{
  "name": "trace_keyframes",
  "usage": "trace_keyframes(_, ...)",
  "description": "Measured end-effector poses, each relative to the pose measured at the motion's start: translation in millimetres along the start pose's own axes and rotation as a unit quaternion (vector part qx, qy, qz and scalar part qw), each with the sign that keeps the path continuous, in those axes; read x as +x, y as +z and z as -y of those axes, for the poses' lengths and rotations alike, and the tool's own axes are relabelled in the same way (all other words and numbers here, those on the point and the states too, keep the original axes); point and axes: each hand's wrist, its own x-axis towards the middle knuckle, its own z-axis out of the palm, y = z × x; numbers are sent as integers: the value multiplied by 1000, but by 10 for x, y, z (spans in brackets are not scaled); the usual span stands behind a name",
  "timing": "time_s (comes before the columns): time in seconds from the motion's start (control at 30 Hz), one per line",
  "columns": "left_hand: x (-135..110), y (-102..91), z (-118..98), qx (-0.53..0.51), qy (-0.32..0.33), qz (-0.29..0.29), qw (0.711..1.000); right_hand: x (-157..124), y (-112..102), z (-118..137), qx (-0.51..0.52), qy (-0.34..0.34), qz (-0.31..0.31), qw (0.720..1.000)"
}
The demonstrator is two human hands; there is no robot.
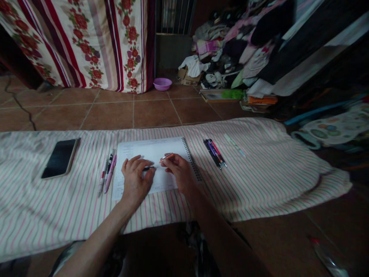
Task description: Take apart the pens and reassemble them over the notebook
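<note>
A spiral notebook [161,146] lies open on a striped cloth, its coil along the right side and some writing at the page's left and top edges. Over the page, my left hand [136,177] is closed, with a short dark pen-like piece [148,168] between thumb and fingers. My right hand [180,171] pinches a slim pen-like piece [167,156] with an orange part and a shiny metallic part, just above the paper. The two pieces are apart. Left of the notebook lie several pens [110,174]; to its right is another group of pens [215,153].
A phone [59,158] rests at the left of the striped cloth [268,165]. A pale pen-like stick [235,145] lies at the right. Beyond are a tiled floor [112,109], a purple basin [162,84], a floral curtain [100,42] and piled clothes [230,46].
</note>
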Motion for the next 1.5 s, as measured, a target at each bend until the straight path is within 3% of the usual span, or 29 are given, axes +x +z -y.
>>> trace_keyframes(0.23, -39, 40, 118, 51, 74, 33, 995, 18, -36, -60, -24, -1, -5, 1000)
trace_keyframes(0.57, 16, 90, 72, 54, 99, 40, 993, 5, -47, -44, -17, -3, -8, 1000)
trace_keyframes(1.1, 33, 100, 23, 37, 87, 77, 993, -11, -57, -22, -1, 7, -10, 1000)
trace_keyframes(1.5, 91, 8, -4, -99, -9, 78, 992, -27, 17, -33, 52, -1, 7, 999)
